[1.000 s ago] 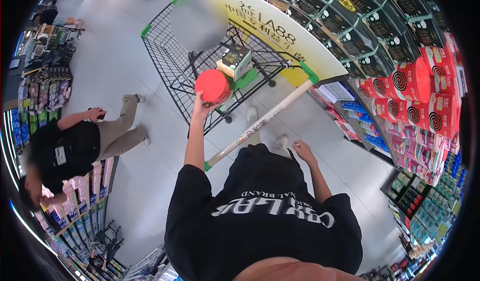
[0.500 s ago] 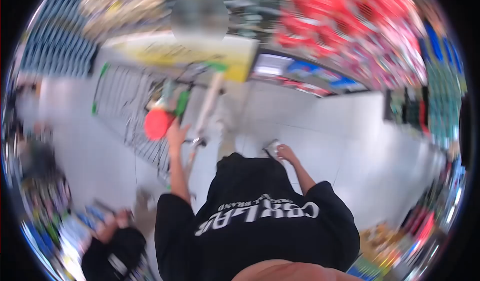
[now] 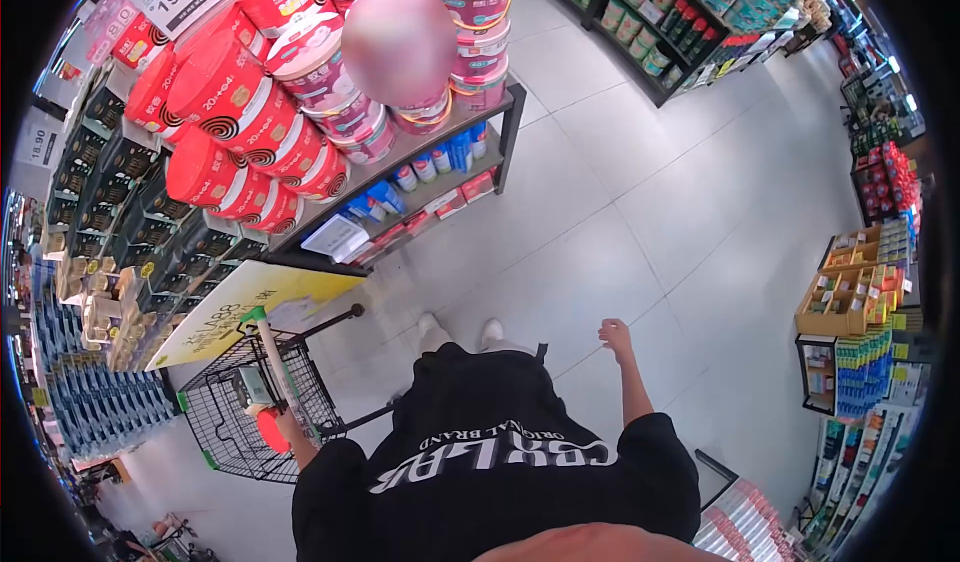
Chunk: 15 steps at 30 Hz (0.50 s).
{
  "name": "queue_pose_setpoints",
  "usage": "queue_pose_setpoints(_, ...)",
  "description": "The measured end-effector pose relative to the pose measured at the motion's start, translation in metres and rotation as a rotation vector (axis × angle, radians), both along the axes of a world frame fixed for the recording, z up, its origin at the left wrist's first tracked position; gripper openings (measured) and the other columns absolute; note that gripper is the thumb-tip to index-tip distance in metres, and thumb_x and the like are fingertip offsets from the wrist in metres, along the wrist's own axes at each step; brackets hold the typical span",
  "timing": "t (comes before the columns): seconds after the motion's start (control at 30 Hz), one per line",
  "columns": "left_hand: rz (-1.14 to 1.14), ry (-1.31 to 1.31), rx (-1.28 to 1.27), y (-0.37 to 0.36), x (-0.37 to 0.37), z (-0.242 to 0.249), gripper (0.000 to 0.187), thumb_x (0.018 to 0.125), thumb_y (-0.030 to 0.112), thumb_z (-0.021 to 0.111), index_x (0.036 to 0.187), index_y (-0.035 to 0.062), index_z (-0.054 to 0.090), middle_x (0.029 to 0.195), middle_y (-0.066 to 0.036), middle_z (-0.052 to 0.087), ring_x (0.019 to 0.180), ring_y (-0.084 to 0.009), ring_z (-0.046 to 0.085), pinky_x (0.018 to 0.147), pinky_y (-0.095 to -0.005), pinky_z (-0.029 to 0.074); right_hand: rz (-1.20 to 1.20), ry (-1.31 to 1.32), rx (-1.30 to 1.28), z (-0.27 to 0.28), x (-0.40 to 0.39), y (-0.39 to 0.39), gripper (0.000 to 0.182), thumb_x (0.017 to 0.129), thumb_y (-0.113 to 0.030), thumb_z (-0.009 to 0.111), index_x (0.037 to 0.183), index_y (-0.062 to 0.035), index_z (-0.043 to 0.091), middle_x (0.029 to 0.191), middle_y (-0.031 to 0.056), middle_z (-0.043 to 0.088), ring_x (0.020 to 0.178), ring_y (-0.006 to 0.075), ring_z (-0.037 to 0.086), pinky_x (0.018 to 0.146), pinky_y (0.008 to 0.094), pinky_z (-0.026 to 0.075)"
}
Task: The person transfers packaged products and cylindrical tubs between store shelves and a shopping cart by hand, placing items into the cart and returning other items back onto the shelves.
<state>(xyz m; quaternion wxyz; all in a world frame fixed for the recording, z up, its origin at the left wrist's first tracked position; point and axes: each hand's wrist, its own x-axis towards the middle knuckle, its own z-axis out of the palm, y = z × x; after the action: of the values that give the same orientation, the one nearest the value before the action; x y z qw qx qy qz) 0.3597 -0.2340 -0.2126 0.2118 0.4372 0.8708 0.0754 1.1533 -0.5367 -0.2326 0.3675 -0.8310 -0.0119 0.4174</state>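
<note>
At the lower left, my left hand (image 3: 292,426) is closed at the edge of a flat red round thing (image 3: 271,430), over the near side of a black wire shopping cart (image 3: 215,402). My fingers are partly hidden, and the red thing's kind cannot be made out. Beside the hand runs the cart's pale push handle (image 3: 278,364) with a green end. A small greyish package (image 3: 254,386) shows in the cart. My right hand (image 3: 614,336) hangs in the air to the right of my body, its fingers curled with nothing in them.
Ahead on the left, a shelf carries stacked red tubs (image 3: 225,87) and pink tubs (image 3: 470,17). A yellow sign board (image 3: 215,317) stands close to the cart. More shelves (image 3: 640,37) line the far side, and a wooden rack (image 3: 840,292) is on the right.
My view has swung right, so the tub shelf and cart appear farther left. The red thing now sits nearer the push handle. My right hand is farther out from my body.
</note>
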Motion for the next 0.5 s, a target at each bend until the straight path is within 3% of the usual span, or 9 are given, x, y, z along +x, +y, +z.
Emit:
queue_pose_setpoints(0.07, 0.021, 0.000, -0.112, 0.001, 0.038, 0.001, 0.057, 0.078, 0.043, 0.061, 0.104, -0.0088, 0.060, 0.090, -0.028, 0.065, 0.094, -0.0414, 0.063, 0.079, -0.0457, 0.048, 0.003, -0.092, 0.077, 0.005, 0.037, 0.039, 0.030, 0.089, -0.029, 0.058, 0.109, -0.0077, 0.059, 0.089, 0.0067, 0.065, 0.078, 0.0139, 0.062, 0.060, 0.0279, 0.049)
queue_pose_setpoints(0.13, 0.047, -0.044, -0.227, 0.010, 0.089, 0.016, 0.060, 0.078, 0.044, 0.062, 0.105, -0.0093, 0.059, 0.093, -0.030, 0.064, 0.096, -0.0416, 0.062, 0.080, -0.0462, 0.048, 0.118, -0.216, 0.195, 0.054, 0.071, 0.090, 0.030, 0.089, -0.027, 0.058, 0.112, -0.0071, 0.059, 0.090, 0.0066, 0.065, 0.080, 0.0132, 0.062, 0.062, 0.0271, 0.049)
queue_pose_setpoints(0.17, -0.124, 0.062, -0.060, 0.006, 0.110, 0.017, 0.059, 0.080, 0.043, 0.060, 0.111, -0.0076, 0.055, 0.096, -0.032, 0.063, 0.096, -0.0412, 0.062, 0.080, -0.0473, 0.048, 0.199, -0.285, 0.265, 0.081, 0.086, 0.128, 0.031, 0.089, -0.026, 0.058, 0.113, -0.0070, 0.059, 0.090, 0.0063, 0.065, 0.081, 0.0129, 0.062, 0.063, 0.0266, 0.049)
queue_pose_setpoints(0.23, -0.227, 0.270, 0.120, 0.024, 0.158, 0.009, 0.058, 0.082, 0.041, 0.058, 0.117, -0.0051, 0.052, 0.096, -0.031, 0.063, 0.096, -0.0408, 0.062, 0.080, -0.0481, 0.048, 0.381, -0.472, 0.427, 0.129, 0.113, 0.217, 0.032, 0.089, -0.021, 0.060, 0.117, -0.0054, 0.057, 0.091, 0.0057, 0.065, 0.081, 0.0128, 0.061, 0.065, 0.0259, 0.049)
queue_pose_setpoints(0.27, -0.279, 0.371, 0.207, 0.037, 0.184, 0.005, 0.058, 0.083, 0.039, 0.057, 0.121, -0.0039, 0.050, 0.097, -0.031, 0.063, 0.096, -0.0407, 0.062, 0.080, -0.0485, 0.048, 0.455, -0.531, 0.488, 0.164, 0.119, 0.265, 0.038, 0.085, -0.021, 0.065, 0.117, -0.0030, 0.056, 0.096, 0.0097, 0.065, 0.089, 0.0188, 0.063, 0.078, 0.0316, 0.050)
queue_pose_setpoints(0.37, -0.226, 0.346, 0.275, 0.108, 0.261, -0.007, 0.053, 0.086, 0.034, 0.057, 0.125, -0.0008, 0.046, 0.091, -0.028, 0.065, 0.088, -0.0424, 0.062, 0.075, -0.0500, 0.049, 0.652, -0.707, 0.694, 0.264, 0.113, 0.410, 0.058, 0.080, -0.023, 0.071, 0.130, -0.0069, 0.047, 0.125, 0.0127, 0.052, 0.110, 0.0229, 0.054, 0.082, 0.0337, 0.049)
queue_pose_setpoints(0.43, -0.228, 0.245, 0.207, 0.123, 0.302, 0.014, 0.050, 0.086, 0.031, 0.057, 0.124, -0.0009, 0.047, 0.086, -0.026, 0.065, 0.082, -0.0436, 0.063, 0.071, -0.0505, 0.049, 0.807, -1.040, 0.727, 0.331, 0.114, 0.484, 0.069, 0.075, -0.026, 0.076, 0.133, -0.0081, 0.043, 0.135, 0.0162, 0.041, 0.120, 0.0291, 0.047, 0.091, 0.0380, 0.046)
queue_pose_setpoints(0.5, -0.247, 0.245, 0.233, 0.123, 0.330, 0.007, 0.044, 0.087, 0.027, 0.057, 0.121, 0.0007, 0.049, 0.079, -0.023, 0.066, 0.072, -0.0438, 0.063, 0.065, -0.0511, 0.049, 0.913, -1.305, 0.823, 0.368, 0.128, 0.550, 0.089, 0.066, -0.037, 0.082, 0.139, -0.0102, 0.038, 0.140, 0.0255, 0.031, 0.130, 0.0405, 0.035, 0.107, 0.0454, 0.032)
